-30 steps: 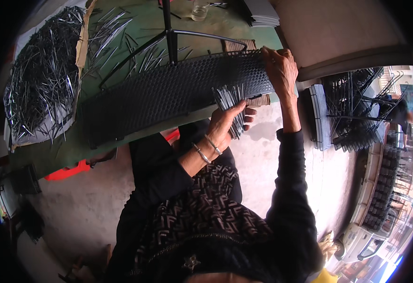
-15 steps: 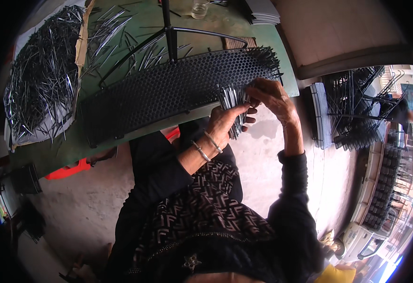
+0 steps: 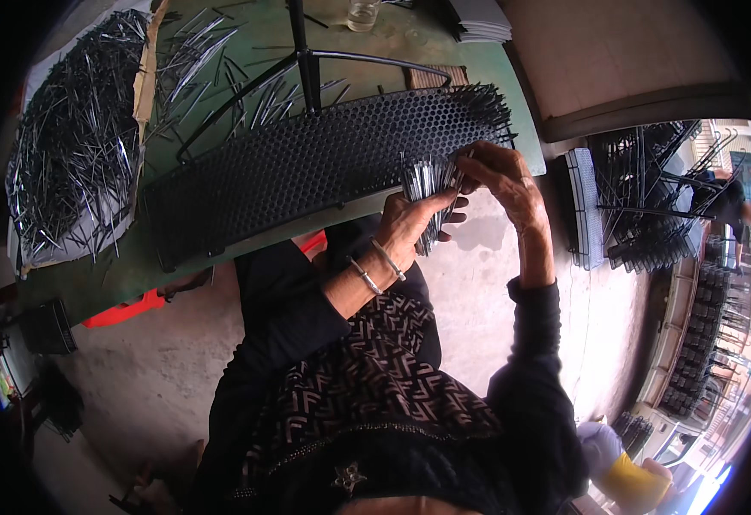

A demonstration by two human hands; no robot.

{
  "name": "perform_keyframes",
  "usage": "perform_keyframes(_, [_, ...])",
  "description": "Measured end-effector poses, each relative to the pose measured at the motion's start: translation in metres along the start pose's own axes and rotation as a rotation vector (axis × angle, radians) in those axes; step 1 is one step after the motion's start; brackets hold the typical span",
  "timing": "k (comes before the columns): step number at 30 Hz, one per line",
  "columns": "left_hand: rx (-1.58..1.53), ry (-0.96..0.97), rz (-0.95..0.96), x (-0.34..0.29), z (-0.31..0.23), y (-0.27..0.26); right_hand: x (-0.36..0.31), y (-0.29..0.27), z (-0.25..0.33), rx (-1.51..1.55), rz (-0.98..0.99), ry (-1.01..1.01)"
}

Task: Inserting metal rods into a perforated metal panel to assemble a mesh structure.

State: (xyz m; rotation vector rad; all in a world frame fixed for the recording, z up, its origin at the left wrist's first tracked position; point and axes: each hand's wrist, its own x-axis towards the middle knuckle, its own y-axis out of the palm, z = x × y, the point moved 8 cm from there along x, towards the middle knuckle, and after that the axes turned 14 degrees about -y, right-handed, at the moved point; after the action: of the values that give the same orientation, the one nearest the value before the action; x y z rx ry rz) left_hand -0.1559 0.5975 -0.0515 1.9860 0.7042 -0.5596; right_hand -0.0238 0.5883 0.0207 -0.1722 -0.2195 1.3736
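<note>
My left hand (image 3: 405, 227), with two bangles on its wrist, is closed around a bundle of thin, shiny dark strips (image 3: 427, 184). At the bundle's upper right edge, my right hand (image 3: 502, 176) pinches a strip between thumb and fingertips; the fingers partly hide it. Just beyond both hands lies a long black perforated panel (image 3: 307, 159), full of round holes, along the near edge of the green table (image 3: 84, 283). Many short dark strips (image 3: 488, 107) stand up out of the panel's right end. A black metal frame (image 3: 308, 73) with spreading legs rises behind the panel.
At left, an open carton (image 3: 145, 77) holds a heap of similar strips (image 3: 75, 137); loose ones lie scattered beside it. A glass (image 3: 362, 15) stands at the back. Stacked black racks (image 3: 641, 197) stand on the right, and a person in yellow (image 3: 628, 481) is at lower right.
My right hand has shifted slightly right along the top of the bundle. My left hand stays nearly still. At lower right, more of the person in yellow has come into view.
</note>
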Motion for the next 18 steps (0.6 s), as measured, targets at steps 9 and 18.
perform_keyframes(9, [-0.143, -0.022, 0.02, 0.012, 0.004, -0.007, -0.004, -0.029, 0.001, -0.058, -0.195, -0.055])
perform_keyframes(18, [-0.193, -0.132, 0.159, 0.022, 0.021, 0.005, 0.009, -0.077, 0.021, -0.606, -0.741, -0.412])
